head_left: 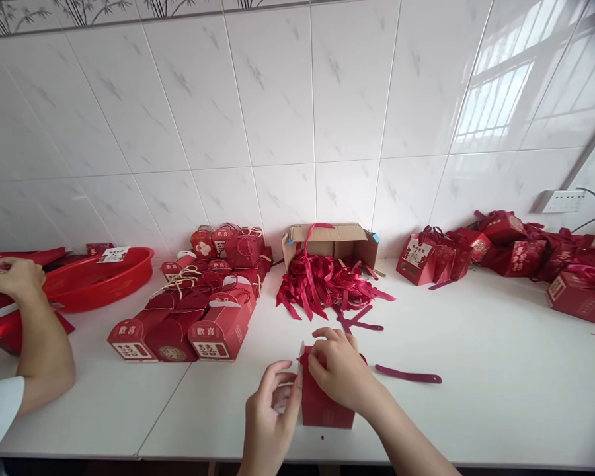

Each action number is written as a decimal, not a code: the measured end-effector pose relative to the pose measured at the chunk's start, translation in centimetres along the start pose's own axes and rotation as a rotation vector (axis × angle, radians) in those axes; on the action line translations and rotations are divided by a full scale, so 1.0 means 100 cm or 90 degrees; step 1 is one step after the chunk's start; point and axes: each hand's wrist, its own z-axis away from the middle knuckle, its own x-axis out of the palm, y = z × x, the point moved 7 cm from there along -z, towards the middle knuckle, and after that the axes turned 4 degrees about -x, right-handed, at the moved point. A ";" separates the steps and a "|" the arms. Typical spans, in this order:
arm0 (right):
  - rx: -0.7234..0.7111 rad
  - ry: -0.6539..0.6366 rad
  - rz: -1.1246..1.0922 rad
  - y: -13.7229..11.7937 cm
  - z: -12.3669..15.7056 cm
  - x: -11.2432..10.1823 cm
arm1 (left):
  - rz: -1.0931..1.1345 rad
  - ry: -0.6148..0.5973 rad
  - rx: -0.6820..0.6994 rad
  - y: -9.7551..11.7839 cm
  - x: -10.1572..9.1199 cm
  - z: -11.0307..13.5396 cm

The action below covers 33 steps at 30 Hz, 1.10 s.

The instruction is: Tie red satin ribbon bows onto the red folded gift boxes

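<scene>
- Hands, in the head view: the left (272,406) is loosely curved, its fingertips at the pale upright flap (301,360) of a folded card box (328,406); I cannot tell whether it grips.
- The right hand (344,370) curls over the box's top; what its fingertips hold is hidden.
- That red, straight-sided box stands on the smooth white bench (476,423), near the front edge.
- To its right lies a flat, round-ended maroon strap (409,375).
- Behind, glossy ribbons (322,291) spill in a tangle from an open brown cardboard carton (327,233).
- To the left, round-topped printed boxes (223,330) cluster near a shiny red basin (99,287).
</scene>
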 end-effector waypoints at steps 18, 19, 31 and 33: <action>-0.036 -0.005 0.027 -0.005 0.000 0.000 | -0.130 -0.080 0.078 0.011 0.005 0.002; -0.036 -0.003 0.025 -0.005 0.000 0.000 | -0.137 -0.072 0.095 0.012 0.004 0.003; -0.028 0.024 -0.042 -0.002 0.002 -0.008 | -0.365 0.034 0.298 0.022 0.003 0.007; -0.024 0.064 -0.079 0.004 0.007 -0.016 | -0.400 0.035 0.284 0.015 -0.001 0.008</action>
